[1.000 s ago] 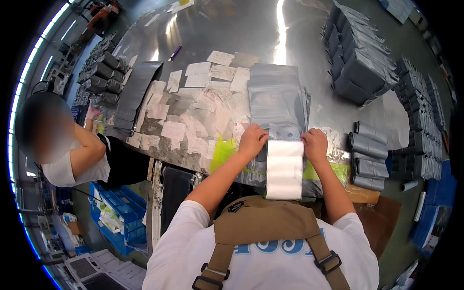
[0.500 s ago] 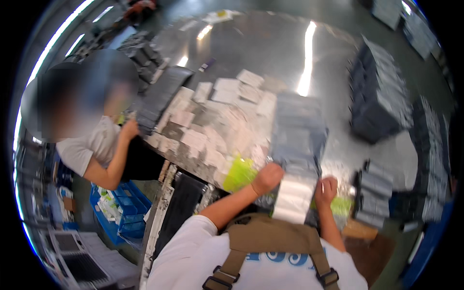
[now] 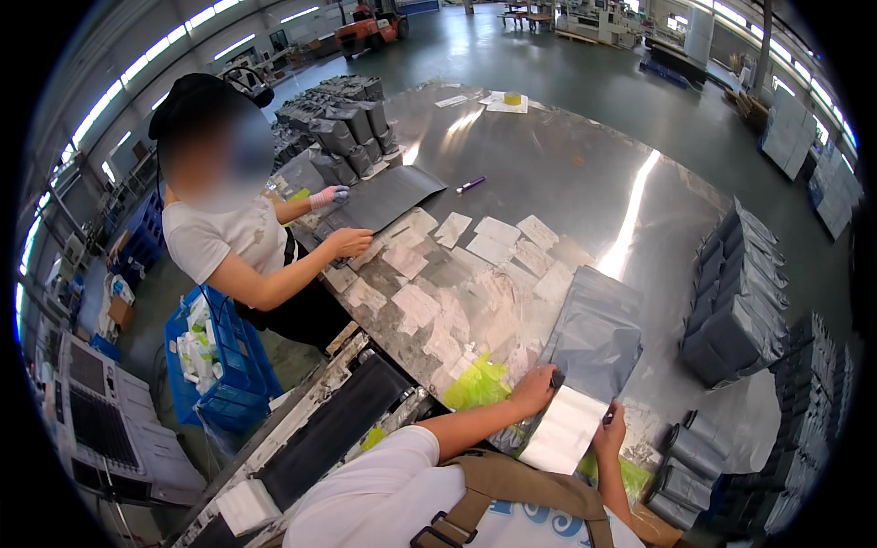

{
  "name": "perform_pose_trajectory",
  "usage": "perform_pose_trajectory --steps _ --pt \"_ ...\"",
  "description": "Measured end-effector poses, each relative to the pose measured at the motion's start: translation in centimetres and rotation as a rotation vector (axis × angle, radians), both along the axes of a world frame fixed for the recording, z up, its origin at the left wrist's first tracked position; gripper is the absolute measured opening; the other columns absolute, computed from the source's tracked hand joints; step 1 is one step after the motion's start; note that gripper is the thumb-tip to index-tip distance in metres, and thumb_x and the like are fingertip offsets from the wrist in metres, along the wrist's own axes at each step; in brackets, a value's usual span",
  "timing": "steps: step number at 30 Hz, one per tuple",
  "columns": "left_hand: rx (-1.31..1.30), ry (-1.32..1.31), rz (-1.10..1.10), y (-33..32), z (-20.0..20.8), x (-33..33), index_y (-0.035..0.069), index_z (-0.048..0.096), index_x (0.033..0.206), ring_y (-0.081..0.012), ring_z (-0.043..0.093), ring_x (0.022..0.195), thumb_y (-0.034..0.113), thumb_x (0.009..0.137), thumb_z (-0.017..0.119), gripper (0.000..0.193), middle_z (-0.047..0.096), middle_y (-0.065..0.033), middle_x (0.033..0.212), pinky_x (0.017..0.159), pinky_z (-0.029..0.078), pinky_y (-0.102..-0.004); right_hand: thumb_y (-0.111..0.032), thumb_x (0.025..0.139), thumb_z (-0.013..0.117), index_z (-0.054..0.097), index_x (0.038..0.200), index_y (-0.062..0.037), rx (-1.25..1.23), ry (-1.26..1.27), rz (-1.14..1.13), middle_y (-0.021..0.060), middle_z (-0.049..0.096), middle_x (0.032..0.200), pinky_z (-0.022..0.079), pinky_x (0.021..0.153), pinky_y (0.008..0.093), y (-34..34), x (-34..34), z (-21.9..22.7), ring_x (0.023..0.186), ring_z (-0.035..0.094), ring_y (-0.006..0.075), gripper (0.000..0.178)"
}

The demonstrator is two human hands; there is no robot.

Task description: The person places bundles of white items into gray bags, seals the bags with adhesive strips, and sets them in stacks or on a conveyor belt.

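A grey plastic bag point(image 3: 596, 320) lies flat on the metal table in front of me. At its near end is a white, flat-sided packet point(image 3: 561, 429), its far end against the bag's mouth; how far it reaches inside I cannot tell. My left hand point(image 3: 533, 391) is closed on the left corner of the bag's mouth. On the opposite side my right hand point(image 3: 609, 427) pinches the bag's right edge, fingers bent. Crumpled yellow-green plastic film point(image 3: 477, 382) lies beside my left wrist, with more film point(image 3: 630, 475) near my right forearm.
Across the table's left side, a co-worker's hands point(image 3: 349, 243) hold a dark grey bag point(image 3: 388, 201). Paper slips point(image 3: 493, 239) and a purple marker point(image 3: 470, 184) lie between us. Filled grey bags point(image 3: 738, 297) stand at right. A black conveyor belt point(image 3: 333, 425) runs at lower left, near a blue crate point(image 3: 233, 361).
The whole view has shifted, with the table and bag now lower and further right. My hands stay at the bag's two sides. Both of the co-worker's hands now show on the dark bag.
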State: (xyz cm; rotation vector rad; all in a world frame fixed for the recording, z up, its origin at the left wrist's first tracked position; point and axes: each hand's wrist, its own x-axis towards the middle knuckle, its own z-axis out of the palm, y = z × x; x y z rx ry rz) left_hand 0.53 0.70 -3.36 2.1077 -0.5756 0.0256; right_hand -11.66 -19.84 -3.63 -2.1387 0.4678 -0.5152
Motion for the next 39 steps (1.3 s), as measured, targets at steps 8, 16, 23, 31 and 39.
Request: perform_pose_trajectory --steps 8,16,23,31,39 --pt "0.015 0.327 0.047 0.0 -0.3 0.7 0.005 0.066 0.101 -0.0345 0.064 0.082 0.009 0.073 0.060 0.029 0.067 -0.0153 0.079 0.072 0.050 -0.0453 -0.012 0.076 0.062 0.064 0.078 -0.0016 -0.357 0.094 -0.021 0.0161 0.057 0.072 0.045 0.061 0.0407 -0.2 0.2 -0.8 0.066 0.057 0.0343 0.010" --pt "0.186 0.096 -0.194 1.2 -0.1 -0.3 0.005 0.070 0.085 -0.0366 0.063 0.082 0.013 0.073 0.058 0.019 0.066 -0.0179 0.082 0.072 0.049 -0.0460 -0.019 0.075 0.062 0.067 0.074 -0.0021 -0.362 0.291 0.037 0.0191 0.063 0.074 0.047 0.061 0.0451 -0.5 -1.5 1.9 0.069 0.061 0.0385 0.018" --pt "0.252 0.126 -0.420 4.6 0.0 -0.7 0.004 0.067 0.078 -0.0394 0.061 0.079 0.010 0.068 0.059 0.014 0.064 -0.0202 0.079 0.070 0.048 -0.0487 -0.016 0.073 0.061 0.071 0.080 -0.0040 -0.353 0.529 0.433 0.0215 0.065 0.078 0.050 0.065 0.0451 1.4 -5.2 5.0 0.074 0.064 0.0395 0.018" --pt "0.297 0.257 -0.741 9.1 -0.3 -5.3 0.005 0.067 0.081 -0.0366 0.063 0.074 0.014 0.068 0.060 0.017 0.064 -0.0194 0.076 0.066 0.049 -0.0448 -0.020 0.074 0.068 0.068 0.076 0.0015 0.180 0.651 0.635 0.0162 0.063 0.065 0.048 0.060 0.0366 0.3 -10.2 0.6 0.062 0.062 0.0218 0.022" --pt "0.081 0.434 -0.244 6.2 2.1 0.1 0.001 0.065 0.112 -0.0107 0.059 0.064 0.009 0.080 0.059 0.034 0.065 -0.0085 0.072 0.061 0.049 -0.0279 -0.016 0.080 0.067 0.067 0.080 0.0014 0.192 0.511 0.159 0.0078 0.064 0.065 0.046 0.055 0.0322 -2.1 -3.2 1.7 0.057 0.058 0.0164 0.018"
